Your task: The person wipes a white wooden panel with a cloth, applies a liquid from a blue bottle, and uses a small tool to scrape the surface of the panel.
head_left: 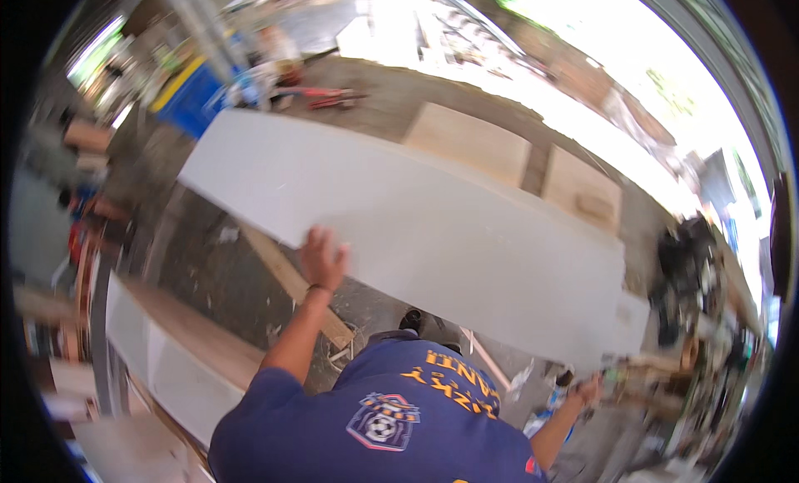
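Floor: I'm standing on dark concrete, sunlit doorway ahead | blue bin sitting far left | my left hand gripping white board, right hand holding its lower corner.

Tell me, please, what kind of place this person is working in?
Probably a carpentry or furniture workshop, open to daylight on one side. The left hand and right hand carry a long white board; plywood panels and a wooden plank lie on the concrete floor, and tools clutter the edges.
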Demonstrator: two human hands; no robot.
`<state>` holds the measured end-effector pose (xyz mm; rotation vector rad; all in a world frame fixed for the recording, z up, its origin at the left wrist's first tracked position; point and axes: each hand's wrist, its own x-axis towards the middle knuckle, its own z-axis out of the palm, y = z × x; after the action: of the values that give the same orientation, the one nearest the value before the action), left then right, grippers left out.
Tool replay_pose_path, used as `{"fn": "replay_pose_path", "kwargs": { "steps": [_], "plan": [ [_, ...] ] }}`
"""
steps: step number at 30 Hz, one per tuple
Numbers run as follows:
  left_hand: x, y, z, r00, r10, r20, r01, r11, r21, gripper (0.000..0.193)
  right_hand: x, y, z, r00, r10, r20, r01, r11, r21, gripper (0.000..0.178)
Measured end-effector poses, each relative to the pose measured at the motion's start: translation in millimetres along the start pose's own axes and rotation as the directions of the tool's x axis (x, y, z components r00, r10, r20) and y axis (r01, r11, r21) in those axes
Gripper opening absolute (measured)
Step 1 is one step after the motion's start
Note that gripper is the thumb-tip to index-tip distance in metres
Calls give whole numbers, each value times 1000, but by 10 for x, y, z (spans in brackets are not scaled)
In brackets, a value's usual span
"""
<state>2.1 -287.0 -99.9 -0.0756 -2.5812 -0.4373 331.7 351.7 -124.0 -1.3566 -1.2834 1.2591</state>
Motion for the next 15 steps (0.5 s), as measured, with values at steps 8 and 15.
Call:
{"fn": "replay_pose_path", "kwargs": {
  "steps": [8,15],
  "plan": [
    [-258,-516,85,854,-521,-6,520,851,76,79,-45,91,218,925,-305,-227,-2,594,-805,53],
    [-333,86,209,715,-698,-38,676,704,-218,76,372,-165,86,914,-372,-164,243,824,-512,35]
  ]
}}
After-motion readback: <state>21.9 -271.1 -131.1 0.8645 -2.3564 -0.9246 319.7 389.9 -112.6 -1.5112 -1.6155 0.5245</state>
